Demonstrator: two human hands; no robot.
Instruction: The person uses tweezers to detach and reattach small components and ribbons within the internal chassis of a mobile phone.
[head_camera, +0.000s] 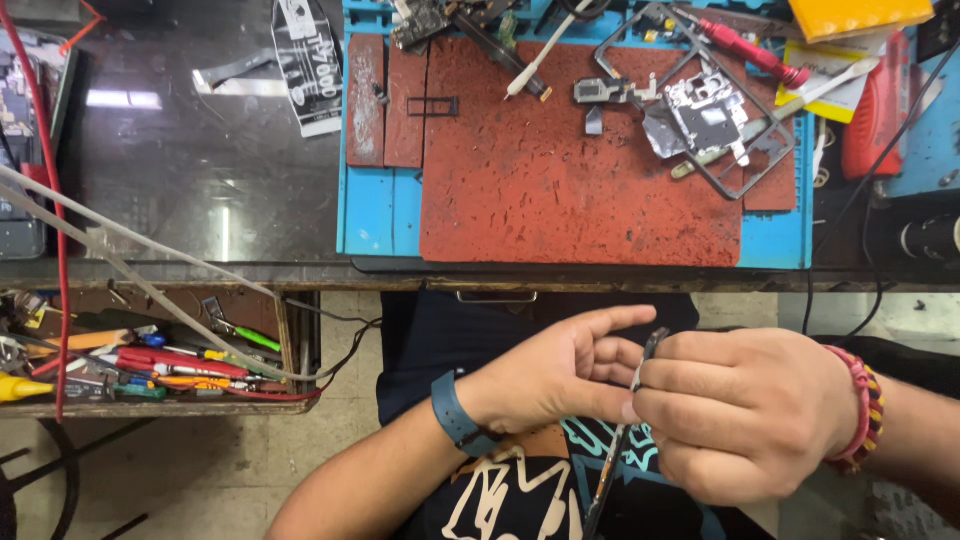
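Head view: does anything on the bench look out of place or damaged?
The red work pad is pitted and worn. A metal frame lies tilted across its far right corner over loose parts, and the tool drawer hangs open. Both hands, left hand and right hand, hold a thin tool off the bench.

A white label strip (305, 65) with dark print lies slanted on the dark benchtop left of the blue mat, a yellow box (858, 15) sits at the top right corner, and a yellow-white card (828, 75) lies beneath it.
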